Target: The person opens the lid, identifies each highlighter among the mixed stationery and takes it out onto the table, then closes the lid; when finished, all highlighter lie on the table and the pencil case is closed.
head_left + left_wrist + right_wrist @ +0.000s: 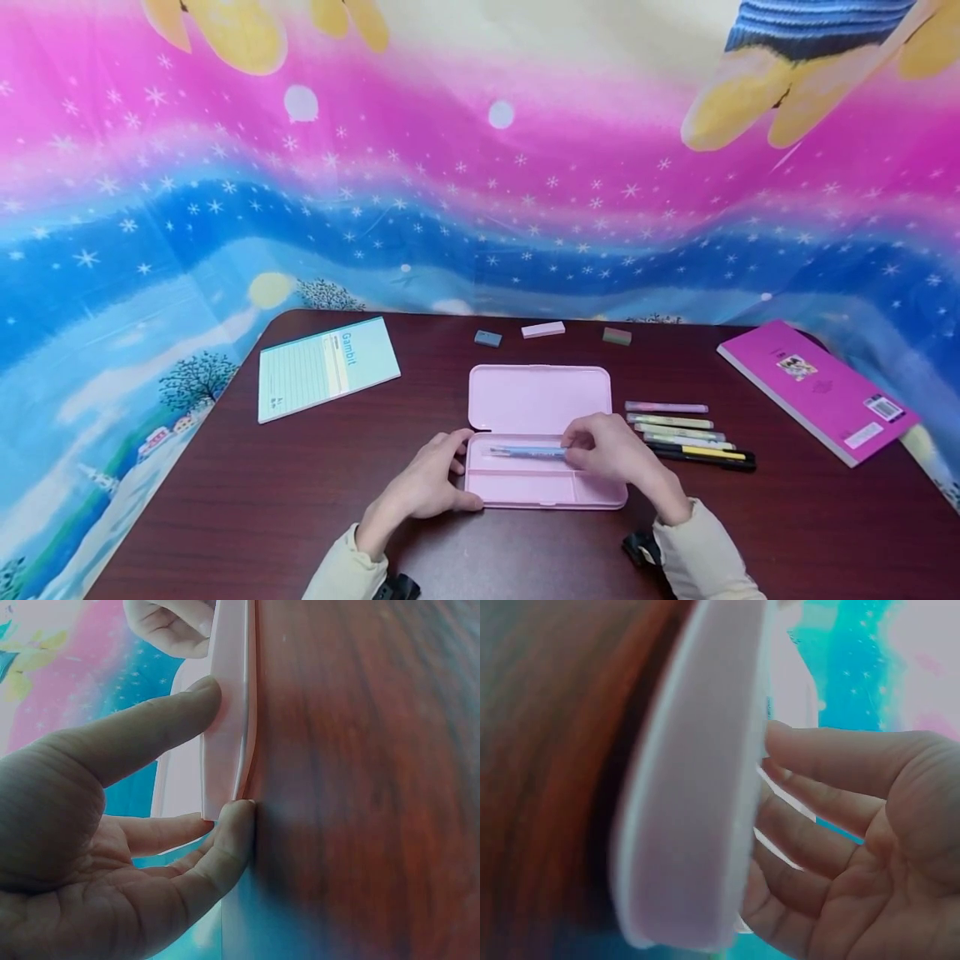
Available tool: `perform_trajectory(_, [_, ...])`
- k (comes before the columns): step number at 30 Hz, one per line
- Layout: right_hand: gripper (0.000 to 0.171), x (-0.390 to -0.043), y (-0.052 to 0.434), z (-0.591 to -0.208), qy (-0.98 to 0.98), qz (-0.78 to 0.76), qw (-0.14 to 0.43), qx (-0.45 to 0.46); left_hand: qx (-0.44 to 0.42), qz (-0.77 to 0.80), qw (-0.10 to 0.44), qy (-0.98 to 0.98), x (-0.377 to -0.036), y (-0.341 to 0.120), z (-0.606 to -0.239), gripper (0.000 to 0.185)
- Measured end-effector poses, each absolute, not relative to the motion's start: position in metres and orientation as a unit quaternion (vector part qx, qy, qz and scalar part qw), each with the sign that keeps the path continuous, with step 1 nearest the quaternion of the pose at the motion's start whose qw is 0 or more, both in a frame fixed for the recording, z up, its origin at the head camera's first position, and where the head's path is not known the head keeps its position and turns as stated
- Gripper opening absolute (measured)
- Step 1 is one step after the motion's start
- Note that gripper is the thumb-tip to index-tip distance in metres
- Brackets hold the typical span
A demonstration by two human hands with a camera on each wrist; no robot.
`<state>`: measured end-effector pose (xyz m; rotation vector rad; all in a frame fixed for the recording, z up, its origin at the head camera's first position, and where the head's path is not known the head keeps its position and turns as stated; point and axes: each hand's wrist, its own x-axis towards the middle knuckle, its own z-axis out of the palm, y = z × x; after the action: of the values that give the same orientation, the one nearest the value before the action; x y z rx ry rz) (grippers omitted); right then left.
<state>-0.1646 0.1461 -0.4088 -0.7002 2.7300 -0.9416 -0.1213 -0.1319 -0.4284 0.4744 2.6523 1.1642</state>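
Observation:
A pink pencil case (525,490) lies with its lid (538,400) folded back on the table. At its front left corner my left hand (426,483) steadies it, the thumb on the front wall and the fingers round the left end; the left wrist view shows this grip on the wall (229,727) closely. A light blue pen (525,452) lies lengthwise in the rear compartment. My right hand (611,446) pinches the pen's right end, which the fingers hide. In the right wrist view, the right fingers (832,761) reach over the case's wall (694,795).
Several markers (671,422) and a black-and-yellow pen (705,454) lie right of the case. Behind it are a blue eraser (487,338), a pink eraser (543,330) and a green-and-red eraser (617,336). A mint notebook (307,371) lies left, a magenta book (813,387) right.

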Motion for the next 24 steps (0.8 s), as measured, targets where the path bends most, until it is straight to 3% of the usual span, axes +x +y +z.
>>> perform_trajectory(24, [0.013,-0.171,0.167,-0.406,0.841,-0.528,0.014,-0.121,0.159,0.395,0.105,0.899,-0.12,-0.132,-0.428,0.084])
